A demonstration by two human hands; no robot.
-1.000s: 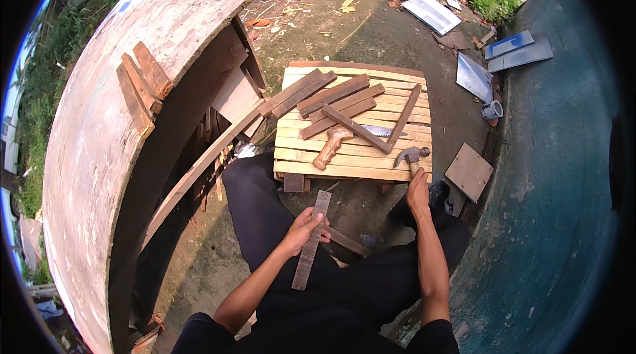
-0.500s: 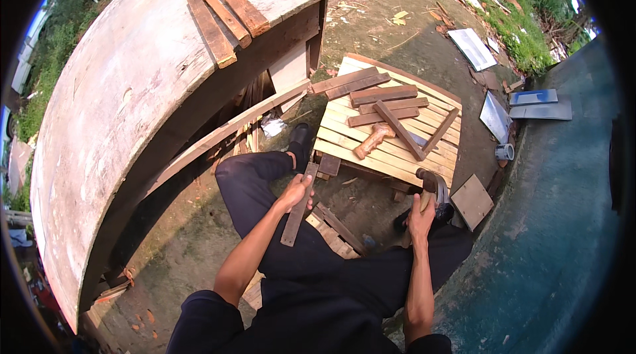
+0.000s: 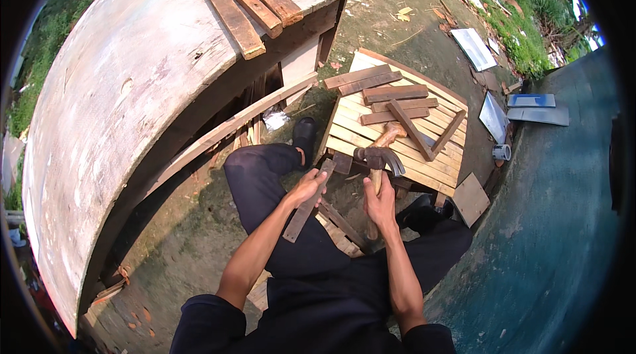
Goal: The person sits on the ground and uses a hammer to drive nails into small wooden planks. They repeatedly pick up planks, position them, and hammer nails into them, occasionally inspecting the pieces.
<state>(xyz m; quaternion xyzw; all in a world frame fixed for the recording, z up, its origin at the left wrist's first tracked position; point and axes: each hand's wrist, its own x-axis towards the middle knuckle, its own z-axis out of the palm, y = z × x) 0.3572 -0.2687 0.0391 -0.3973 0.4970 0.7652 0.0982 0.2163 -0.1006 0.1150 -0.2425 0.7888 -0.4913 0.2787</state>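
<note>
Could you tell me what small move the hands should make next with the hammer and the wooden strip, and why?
Probably lay the wooden strip on the slatted pallet: the left hand holds it in mid-air, while the right hand grips the hammer upright beside it.

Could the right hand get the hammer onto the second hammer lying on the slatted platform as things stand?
Probably yes. The right hand holds the hammer right at the slatted platform's near edge, and the second hammer lies just beyond with nothing between.
</note>
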